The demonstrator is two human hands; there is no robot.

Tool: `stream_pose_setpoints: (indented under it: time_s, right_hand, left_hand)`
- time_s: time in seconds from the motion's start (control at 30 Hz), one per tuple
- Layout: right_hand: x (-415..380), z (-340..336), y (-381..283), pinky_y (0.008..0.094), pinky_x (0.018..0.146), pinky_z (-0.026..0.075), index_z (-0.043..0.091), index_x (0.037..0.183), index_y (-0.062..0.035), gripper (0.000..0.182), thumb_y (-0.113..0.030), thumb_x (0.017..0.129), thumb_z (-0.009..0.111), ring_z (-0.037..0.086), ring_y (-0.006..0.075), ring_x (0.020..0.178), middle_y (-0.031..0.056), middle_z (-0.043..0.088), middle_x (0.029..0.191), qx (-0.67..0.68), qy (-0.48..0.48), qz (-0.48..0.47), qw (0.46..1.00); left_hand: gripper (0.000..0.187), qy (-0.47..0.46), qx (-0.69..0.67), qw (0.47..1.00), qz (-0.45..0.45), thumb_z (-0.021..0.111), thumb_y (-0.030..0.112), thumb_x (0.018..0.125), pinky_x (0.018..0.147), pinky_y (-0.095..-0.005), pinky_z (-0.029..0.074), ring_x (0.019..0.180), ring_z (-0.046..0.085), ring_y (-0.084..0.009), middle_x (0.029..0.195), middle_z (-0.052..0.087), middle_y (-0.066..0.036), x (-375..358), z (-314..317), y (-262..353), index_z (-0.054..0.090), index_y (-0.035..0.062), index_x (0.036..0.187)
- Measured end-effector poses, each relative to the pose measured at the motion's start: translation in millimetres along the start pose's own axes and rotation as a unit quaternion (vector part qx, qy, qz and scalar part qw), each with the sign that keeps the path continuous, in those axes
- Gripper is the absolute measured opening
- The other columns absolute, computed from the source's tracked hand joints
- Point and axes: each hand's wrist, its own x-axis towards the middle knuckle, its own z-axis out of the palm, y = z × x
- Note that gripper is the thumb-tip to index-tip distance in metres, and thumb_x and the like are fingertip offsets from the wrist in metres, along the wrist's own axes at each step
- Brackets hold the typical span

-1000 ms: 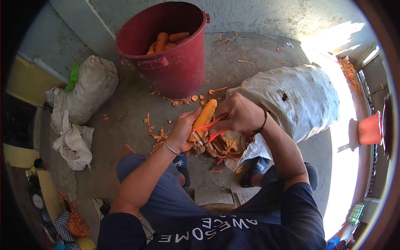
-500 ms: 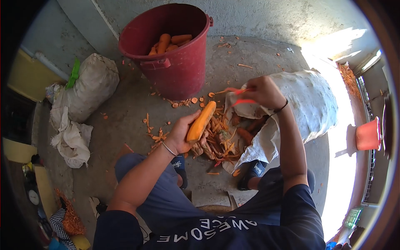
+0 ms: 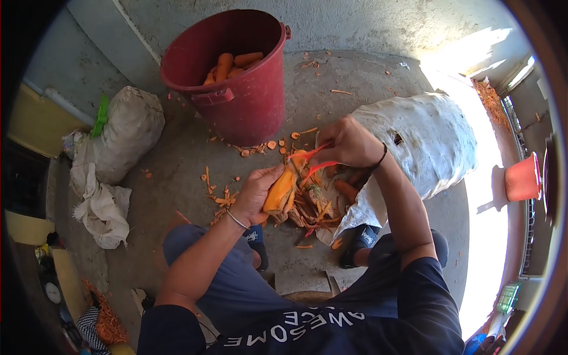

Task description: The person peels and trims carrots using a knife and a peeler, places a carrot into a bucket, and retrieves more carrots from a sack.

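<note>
My left hand point(image 3: 258, 190) is closed around the lower part of a peeled orange carrot point(image 3: 278, 196), holding it tilted above the floor. My right hand point(image 3: 350, 144) grips a red two-pronged peeler point(image 3: 321, 168), whose head lies against the carrot's upper end. Beneath the carrot is a heap of peelings and cut ends point(image 3: 310, 213). Unpeeled carrots point(image 3: 345, 190) show in the mouth of a white sack point(image 3: 429, 139), partly hidden by my right hand and forearm.
A large dark-red bucket point(image 3: 251, 112) holding peeled carrots point(image 3: 225, 66) stands ahead to the left. Farther left slumps another white sack point(image 3: 133, 127). Carrot slices point(image 3: 271, 144) lie scattered on the concrete. At the right, a small red bucket point(image 3: 522, 178) stands beyond a sunlit strip.
My right hand has come down and left, bringing the peeler onto the carrot's upper end. The carrot has shifted slightly left and down with my left hand.
</note>
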Motion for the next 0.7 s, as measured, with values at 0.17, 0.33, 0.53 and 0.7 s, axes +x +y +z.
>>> stream_pose_setpoints:
  time_s: [0.17,0.33,0.53,0.7]
  right_hand:
    - [4.1,-21.2,63.7,0.0385,0.059,0.049,0.075,0.081,0.0021,0.034,-0.029,0.080,0.088,0.063,0.0187,0.058,0.0141,0.066,0.065,-0.196,0.121,0.043,0.972]
    - [-5.6,-40.0,54.1,0.0375,0.059,0.049,0.076,0.084,0.0009,0.032,-0.029,0.081,0.087,0.063,0.0176,0.060,0.0151,0.067,0.067,-0.154,0.176,0.105,0.967]
    - [-7.8,1.6,-20.6,0.0424,0.066,0.053,0.075,0.085,0.0018,0.038,-0.034,0.082,0.087,0.070,0.0332,0.067,0.0177,0.071,0.073,0.000,-0.001,0.012,1.000]
    - [-3.5,26.0,-22.1,0.0421,0.071,0.057,0.077,0.089,0.0011,0.038,-0.034,0.079,0.090,0.074,0.0334,0.076,0.0183,0.075,0.079,-0.017,-0.003,-0.061,0.998]
  left_hand:
    - [0.036,0.014,0.042,0.998,-0.047,0.053,0.029,0.111,0.053,-0.0349,0.061,0.065,0.070,-0.0219,0.091,0.071,-0.016,-2.3,0.1,4.5,0.063,-0.0046,0.120]
    - [0.041,0.059,-0.066,0.993,-0.084,0.052,0.037,0.111,0.062,-0.0379,0.062,0.077,0.073,-0.0219,0.096,0.072,-0.014,6.2,-8.9,1.8,0.064,-0.0016,0.122]
    - [0.043,0.060,-0.061,0.995,-0.058,0.051,0.040,0.110,0.066,-0.0400,0.058,0.086,0.070,-0.0228,0.105,0.071,-0.012,12.2,-17.7,-3.9,0.061,0.0039,0.130]
    - [0.040,0.032,-0.061,0.996,-0.059,0.050,0.038,0.111,0.062,-0.0382,0.060,0.079,0.072,-0.0219,0.101,0.072,-0.011,5.3,-6.9,-1.1,0.062,0.0027,0.127]
